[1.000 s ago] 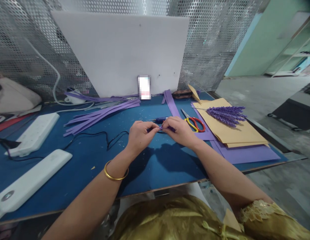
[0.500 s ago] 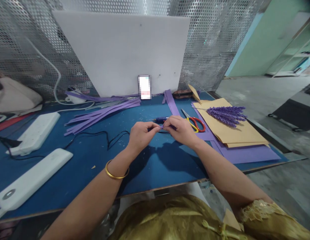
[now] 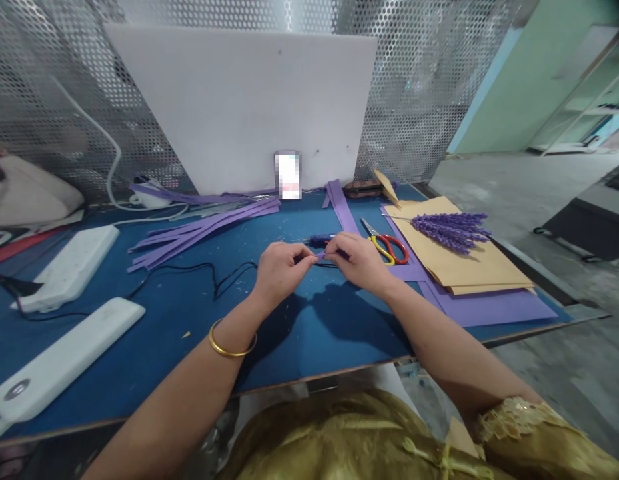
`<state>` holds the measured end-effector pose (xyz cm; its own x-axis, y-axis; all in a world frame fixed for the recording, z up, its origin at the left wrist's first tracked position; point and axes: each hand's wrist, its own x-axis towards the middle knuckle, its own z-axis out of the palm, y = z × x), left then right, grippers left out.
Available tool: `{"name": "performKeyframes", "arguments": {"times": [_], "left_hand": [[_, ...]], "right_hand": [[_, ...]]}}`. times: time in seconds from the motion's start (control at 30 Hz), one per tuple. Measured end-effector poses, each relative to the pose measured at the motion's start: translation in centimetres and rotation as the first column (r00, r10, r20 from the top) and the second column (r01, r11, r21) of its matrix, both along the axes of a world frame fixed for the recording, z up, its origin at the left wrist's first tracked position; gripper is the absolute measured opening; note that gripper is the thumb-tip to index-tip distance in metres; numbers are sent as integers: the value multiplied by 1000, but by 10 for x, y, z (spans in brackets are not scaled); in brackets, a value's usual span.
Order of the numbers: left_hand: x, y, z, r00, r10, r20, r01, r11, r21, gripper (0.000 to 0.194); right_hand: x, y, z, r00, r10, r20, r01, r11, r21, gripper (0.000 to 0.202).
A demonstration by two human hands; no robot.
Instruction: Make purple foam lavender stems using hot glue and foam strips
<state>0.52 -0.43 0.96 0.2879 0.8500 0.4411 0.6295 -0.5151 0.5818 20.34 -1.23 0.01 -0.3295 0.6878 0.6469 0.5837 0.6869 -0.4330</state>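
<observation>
Over the middle of the blue table, my left hand [image 3: 284, 270] pinches one end of a small purple paper strip [image 3: 321, 256]. My right hand [image 3: 356, 261] pinches the other end, its fingers hiding most of the piece. Just behind the hands lies a dark blue pen-like tool [image 3: 320, 240] with a pointed metal tip and a black cord. Scissors [image 3: 396, 249] with red and yellow handles rest right of my right hand. A longer purple strip [image 3: 343, 212] lies behind it.
Cut purple strips [image 3: 204, 233] fan out at the back left. Brown paper sheets [image 3: 482, 270] carry purple flower sprigs [image 3: 452, 230], over purple paper [image 3: 504, 310]. A phone [image 3: 288, 175] leans on a white board [image 3: 249, 100]. Two white power strips [image 3: 69, 360] lie left, with a black cord [image 3: 189, 265].
The hands have drawn very slightly apart, and a little more of the purple strip shows between the fingertips. Everything else stays in place, apart from a slight shift of the view.
</observation>
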Motion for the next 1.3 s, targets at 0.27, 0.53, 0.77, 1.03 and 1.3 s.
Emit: {"name": "performKeyframes", "arguments": {"times": [0.27, 0.53, 0.77, 1.03, 1.3], "left_hand": [[-3, 1, 1, 1000, 4, -11, -4, 1000, -20, 19], [-3, 4, 0, 999, 17, 32, -16, 998, -59, 19], [-3, 5, 0, 995, 50, 87, -39, 991, -125, 20], [-4, 8, -3, 972, 185, 148, -164, 976, -143, 28], [-7, 17, -6, 922, 169, 348, -65, 955, -291, 19]], "right_hand": [[5, 2, 0, 997, -79, -18, 79, 996, -34, 14], [9, 5, 1, 987, -159, -30, 158, 987, -23, 14], [11, 7, 1, 985, -169, -44, 167, 985, -40, 14], [10, 7, 2, 983, -170, -71, 166, 984, -65, 16], [13, 9, 2, 962, -242, -125, 234, 969, -74, 14]]}}
